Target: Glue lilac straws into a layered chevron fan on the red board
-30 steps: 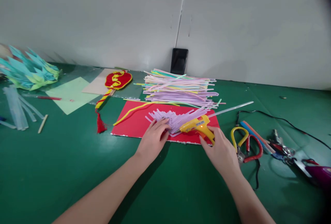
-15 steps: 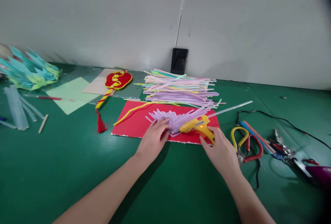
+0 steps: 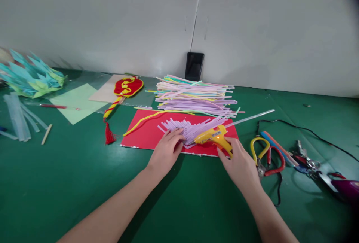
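Purple pipe cleaners (image 3: 199, 129) lie in a V-shaped, overlapping pattern on a red board (image 3: 146, 130). My left hand (image 3: 168, 146) rests on the left part of this pattern, its curled fingers and thumb holding the stems near the middle. A yellow hot glue gun (image 3: 211, 135) is gripped in my right hand (image 3: 238, 160), with a small orange light glowing on its side. Its nozzle points left and sits close to my left fingertips, at the lower middle of the pattern. A clear glue stick (image 3: 252, 118) sticks out behind the gun.
Behind the board lies a pile of pastel pipe cleaners (image 3: 193, 95), and a phone (image 3: 194, 66) leans on the wall. Red-and-yellow-handled pliers (image 3: 267, 157), a black cord (image 3: 303, 132) and scissors (image 3: 333, 185) lie right. A tasselled red fan (image 3: 129, 87) and glue sticks (image 3: 18, 117) lie left.
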A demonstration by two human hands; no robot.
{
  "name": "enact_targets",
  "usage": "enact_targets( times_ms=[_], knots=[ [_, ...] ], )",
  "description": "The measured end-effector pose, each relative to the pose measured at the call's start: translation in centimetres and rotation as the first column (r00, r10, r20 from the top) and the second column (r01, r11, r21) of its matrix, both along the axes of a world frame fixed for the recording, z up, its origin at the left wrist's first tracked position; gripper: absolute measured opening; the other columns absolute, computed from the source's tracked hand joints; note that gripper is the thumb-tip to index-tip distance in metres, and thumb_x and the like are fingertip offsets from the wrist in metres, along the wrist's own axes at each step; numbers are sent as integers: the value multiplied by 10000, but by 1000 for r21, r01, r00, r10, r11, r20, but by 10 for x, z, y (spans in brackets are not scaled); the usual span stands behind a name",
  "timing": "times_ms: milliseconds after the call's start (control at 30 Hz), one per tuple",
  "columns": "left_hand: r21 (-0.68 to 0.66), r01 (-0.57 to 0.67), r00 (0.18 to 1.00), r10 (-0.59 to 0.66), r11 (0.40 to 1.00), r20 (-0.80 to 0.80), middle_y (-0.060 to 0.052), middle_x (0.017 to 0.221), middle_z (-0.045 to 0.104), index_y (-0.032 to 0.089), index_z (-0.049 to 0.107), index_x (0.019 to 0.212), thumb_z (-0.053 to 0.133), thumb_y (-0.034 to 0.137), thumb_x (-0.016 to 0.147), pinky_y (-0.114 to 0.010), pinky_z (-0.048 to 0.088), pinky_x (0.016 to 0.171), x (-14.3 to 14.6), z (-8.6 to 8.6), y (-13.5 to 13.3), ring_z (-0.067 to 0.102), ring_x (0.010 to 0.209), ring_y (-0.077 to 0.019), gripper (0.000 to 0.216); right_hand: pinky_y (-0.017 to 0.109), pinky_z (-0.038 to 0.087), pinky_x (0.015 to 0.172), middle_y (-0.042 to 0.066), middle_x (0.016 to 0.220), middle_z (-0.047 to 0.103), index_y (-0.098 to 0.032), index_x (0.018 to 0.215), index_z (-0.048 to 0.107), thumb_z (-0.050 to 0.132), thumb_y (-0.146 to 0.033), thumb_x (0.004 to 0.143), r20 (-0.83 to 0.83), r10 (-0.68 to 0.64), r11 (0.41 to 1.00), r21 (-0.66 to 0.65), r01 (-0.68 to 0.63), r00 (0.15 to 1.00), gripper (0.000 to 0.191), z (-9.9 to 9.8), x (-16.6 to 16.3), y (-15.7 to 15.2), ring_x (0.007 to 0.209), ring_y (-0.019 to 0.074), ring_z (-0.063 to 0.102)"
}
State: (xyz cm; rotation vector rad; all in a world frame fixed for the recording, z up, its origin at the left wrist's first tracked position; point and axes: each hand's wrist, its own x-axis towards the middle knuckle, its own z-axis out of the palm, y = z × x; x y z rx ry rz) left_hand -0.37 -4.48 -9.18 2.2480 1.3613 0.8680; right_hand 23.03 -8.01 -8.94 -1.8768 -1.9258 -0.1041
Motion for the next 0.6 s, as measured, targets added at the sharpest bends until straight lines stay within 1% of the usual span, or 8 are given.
enact_targets(
  times_ms=[300, 600],
  knots=[
    [12, 0, 1000, 0, 1000, 8, -56, 1263, 582, 214, 567, 952, 488, 114, 865, -466, 384, 1051, 0, -2, 1, 491, 1227, -190, 154, 315, 500, 639, 82, 1036, 645, -203, 1088, 486, 482, -329, 838, -29, 9, 1000, -28, -10, 1000, 280, 0, 0, 0, 814, 226, 643],
    [24, 6, 1000, -7, 1000, 24, -58, 1250, 592, 214, 564, 949, 478, 124, 868, -483, 374, 1055, 0, -2, 1, 505, 1214, -192, 149, 319, 506, 639, 92, 1014, 650, -204, 1092, 494, 461, -322, 843, -35, 20, 1000, -19, -21, 999, 278, 2, 0, 0, 814, 229, 649]
  ],
)
